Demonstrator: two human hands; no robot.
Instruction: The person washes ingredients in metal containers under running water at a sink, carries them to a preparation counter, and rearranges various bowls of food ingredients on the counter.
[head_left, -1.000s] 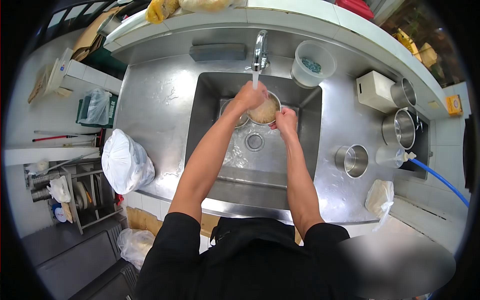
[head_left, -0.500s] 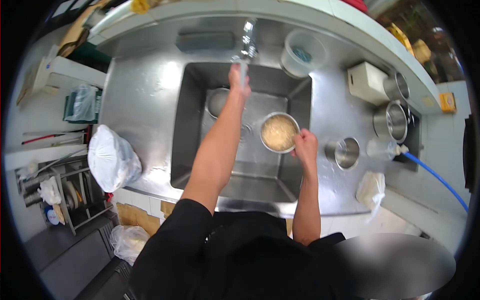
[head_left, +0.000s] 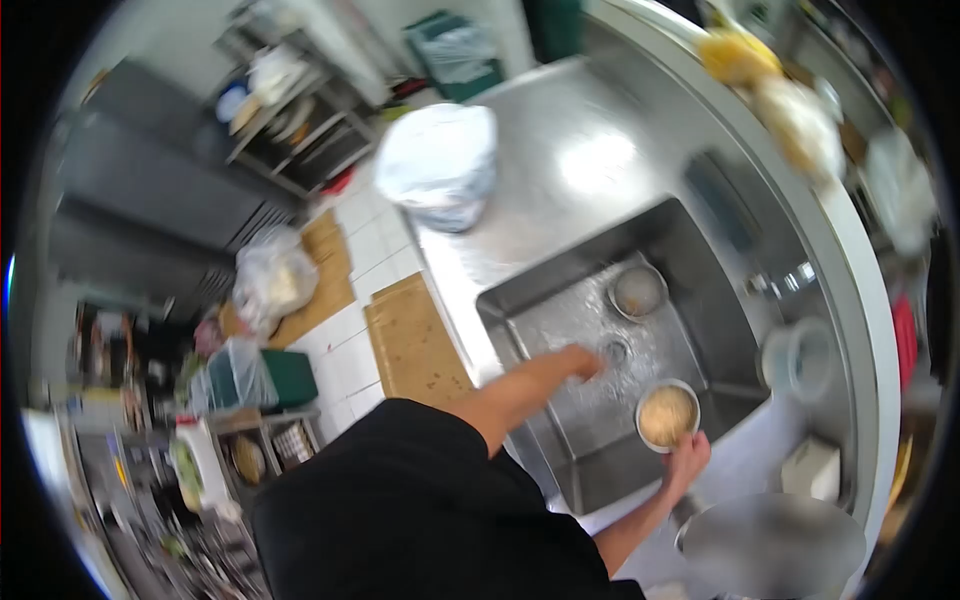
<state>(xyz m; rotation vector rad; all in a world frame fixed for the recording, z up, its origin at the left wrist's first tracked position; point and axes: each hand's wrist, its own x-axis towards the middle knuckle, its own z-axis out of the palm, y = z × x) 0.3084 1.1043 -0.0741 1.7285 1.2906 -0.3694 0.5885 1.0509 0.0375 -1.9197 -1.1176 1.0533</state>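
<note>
Head view. Pot (head_left: 639,412), one, round, pale grain (head_left: 668,416) inside: over sink (head_left: 720,330), toward its right end. Right hand (head_left: 688,457): fingers pinching pot's edge. Left hand (head_left: 582,362): over sink, blurred; finger state cannot be told. Bowl (head_left: 612,292), one: on sink floor. White bag (head_left: 437,165), one: on counter (head_left: 560,110), left.

2 bare hands (head_left: 583,363) (head_left: 688,458), apart

1. A person's right hand (head_left: 688,458) grips the edge of a round bowl (head_left: 639,422) of tan contents above a steel sink (head_left: 620,470).
2. The left hand (head_left: 580,363), blurred, hangs near the drain (head_left: 616,350).
3. Another round container (head_left: 613,299) sits beyond.
</note>
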